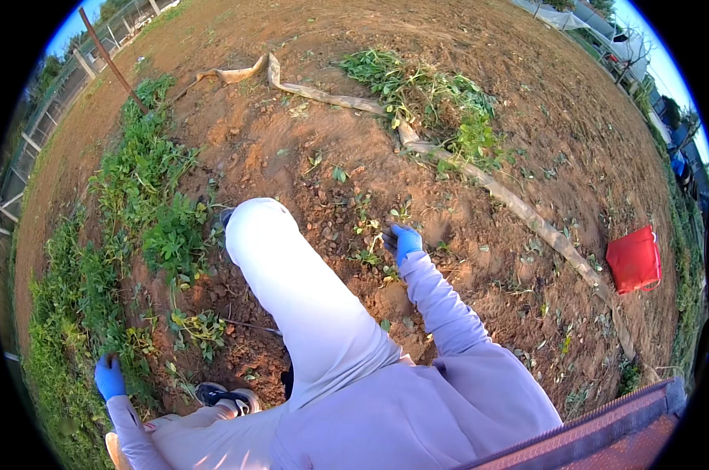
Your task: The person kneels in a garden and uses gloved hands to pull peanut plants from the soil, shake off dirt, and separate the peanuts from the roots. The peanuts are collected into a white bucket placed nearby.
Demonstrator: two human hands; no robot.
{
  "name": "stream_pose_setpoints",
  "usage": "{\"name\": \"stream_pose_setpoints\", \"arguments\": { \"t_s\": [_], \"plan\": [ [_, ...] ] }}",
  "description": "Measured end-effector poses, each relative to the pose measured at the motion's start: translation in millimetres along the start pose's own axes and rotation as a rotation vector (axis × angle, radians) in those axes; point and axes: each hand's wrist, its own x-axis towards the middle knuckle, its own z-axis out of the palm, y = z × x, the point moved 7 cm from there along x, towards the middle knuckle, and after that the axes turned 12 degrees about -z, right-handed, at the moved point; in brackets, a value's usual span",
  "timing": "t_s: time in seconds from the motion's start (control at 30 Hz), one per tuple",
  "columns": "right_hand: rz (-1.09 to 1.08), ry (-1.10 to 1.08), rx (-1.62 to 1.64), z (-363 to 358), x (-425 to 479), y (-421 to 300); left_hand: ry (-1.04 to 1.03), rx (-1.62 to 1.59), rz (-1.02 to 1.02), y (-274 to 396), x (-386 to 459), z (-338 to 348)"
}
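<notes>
My left hand (110, 379), in a blue glove, is low at the left edge of a row of leafy green plants (90, 317). Its fingertips are among the foliage, so whether they grip a stem is hidden. My right hand (406, 242) wears a blue glove with dark, soiled fingers. It reaches over loose brown soil (331, 235), beside small yellowing leafy plants (369, 257). The fingers are bent towards these leaves, and any hold on them is too small to make out. My knee in light trousers (263, 226) rises between the two hands.
A flat, dirty hose (524, 211) runs across the soil, passing a heap of uprooted green plants (430, 100). A red bag (634, 260) stands at the right. A rusty post (109, 56) leans beyond the plant row. At the lower right is a reddish edged panel (612, 426).
</notes>
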Motion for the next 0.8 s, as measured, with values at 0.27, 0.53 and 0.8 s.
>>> {"name": "stream_pose_setpoints", "arguments": {
  "t_s": [0.27, 0.53, 0.8],
  "plan": [
    [0.021, -0.062, -0.035, -13.3, 15.5, -19.4, 0.042, -0.137, -0.069, 0.2, -19.8, -17.8],
    [-0.284, -0.639, -0.242, 213.4, 25.8, -115.8, -0.020, -0.233, -0.198, -30.0, -63.0, -16.1],
    [-0.338, -0.945, -0.537, 342.2, -25.8, -121.6, -0.167, 0.084, -0.131, 49.8, -112.5, -38.1]
  ]
}}
